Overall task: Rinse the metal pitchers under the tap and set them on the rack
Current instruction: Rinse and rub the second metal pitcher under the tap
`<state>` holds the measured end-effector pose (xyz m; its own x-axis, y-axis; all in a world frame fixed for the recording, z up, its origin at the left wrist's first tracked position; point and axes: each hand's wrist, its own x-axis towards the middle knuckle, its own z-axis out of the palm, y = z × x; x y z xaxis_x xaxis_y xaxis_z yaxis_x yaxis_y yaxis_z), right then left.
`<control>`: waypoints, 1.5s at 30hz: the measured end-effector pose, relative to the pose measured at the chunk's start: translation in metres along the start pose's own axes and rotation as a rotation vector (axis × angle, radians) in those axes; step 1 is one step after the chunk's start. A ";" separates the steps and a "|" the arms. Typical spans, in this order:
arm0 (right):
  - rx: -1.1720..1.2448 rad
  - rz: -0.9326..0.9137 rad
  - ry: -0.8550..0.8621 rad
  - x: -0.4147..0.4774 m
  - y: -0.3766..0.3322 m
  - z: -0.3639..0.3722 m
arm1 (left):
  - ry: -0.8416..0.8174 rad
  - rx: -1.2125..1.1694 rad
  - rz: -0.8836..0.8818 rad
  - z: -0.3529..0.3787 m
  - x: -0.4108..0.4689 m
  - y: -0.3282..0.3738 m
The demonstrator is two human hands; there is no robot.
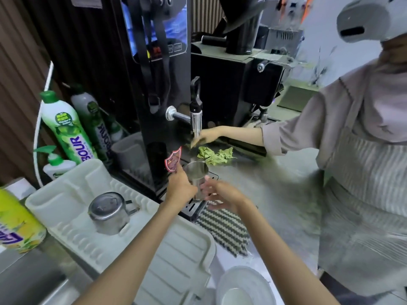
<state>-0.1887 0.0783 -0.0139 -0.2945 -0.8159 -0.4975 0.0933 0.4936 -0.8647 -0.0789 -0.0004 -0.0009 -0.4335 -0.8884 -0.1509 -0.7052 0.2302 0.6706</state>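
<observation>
A metal pitcher (196, 172) stands upright below the chrome tap (195, 123) of a black dispenser, over a small drain grid (193, 206). My left hand (179, 183) wraps its left side. My right hand (220, 194) holds its right side, fingers partly blurred. No water stream is visible. A second metal pitcher (109, 212) sits upside down on the white plastic rack (66, 194) at the left.
Another person in a striped apron (363, 172) stands at the right, a hand (208, 135) reaching behind the tap near a green cloth (214, 155). Green soap bottles (66, 128) stand behind the rack. A striped mat (224, 230) and white bowls (242, 287) lie in front.
</observation>
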 end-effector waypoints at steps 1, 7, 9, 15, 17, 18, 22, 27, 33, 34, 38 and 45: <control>0.008 0.001 0.007 -0.001 0.001 0.002 | -0.053 -0.125 -0.049 -0.002 -0.004 0.002; -0.007 -0.014 0.167 0.003 0.004 0.013 | -0.157 -0.395 -0.112 0.010 -0.027 0.001; -0.021 -0.034 0.205 0.005 0.004 0.018 | -0.133 -0.437 -0.120 0.012 -0.026 -0.004; 0.092 -0.068 0.294 0.003 0.002 0.018 | -0.177 -0.783 -0.170 0.000 -0.024 -0.026; 0.117 -0.080 0.255 -0.004 -0.002 0.012 | -0.172 -0.754 -0.105 -0.006 -0.027 -0.029; 0.118 -0.090 0.218 -0.010 -0.006 0.010 | -0.164 -0.728 -0.072 -0.011 -0.031 -0.029; 0.087 -0.174 0.052 -0.045 -0.032 0.009 | -0.094 -0.654 0.050 -0.034 -0.053 -0.033; -0.113 -0.289 -0.112 -0.070 -0.068 0.048 | 0.183 -0.732 0.058 -0.063 -0.089 -0.056; -0.221 -0.291 -0.385 -0.075 -0.074 0.153 | 0.519 -0.813 -0.079 -0.100 -0.149 -0.123; -0.231 -0.282 -0.410 -0.074 -0.068 0.175 | 0.561 -0.829 -0.107 -0.104 -0.161 -0.138; -0.244 -0.249 -0.510 -0.079 -0.032 0.261 | 0.698 -0.859 -0.262 -0.120 -0.211 -0.202; -0.188 -0.212 -0.650 -0.104 0.032 0.372 | 0.837 -0.814 -0.414 -0.146 -0.287 -0.285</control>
<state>0.1984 0.0672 -0.0156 0.3448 -0.8856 -0.3111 -0.0865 0.3000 -0.9500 0.3281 0.1307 -0.0425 0.4417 -0.8845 -0.1499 -0.0197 -0.1766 0.9841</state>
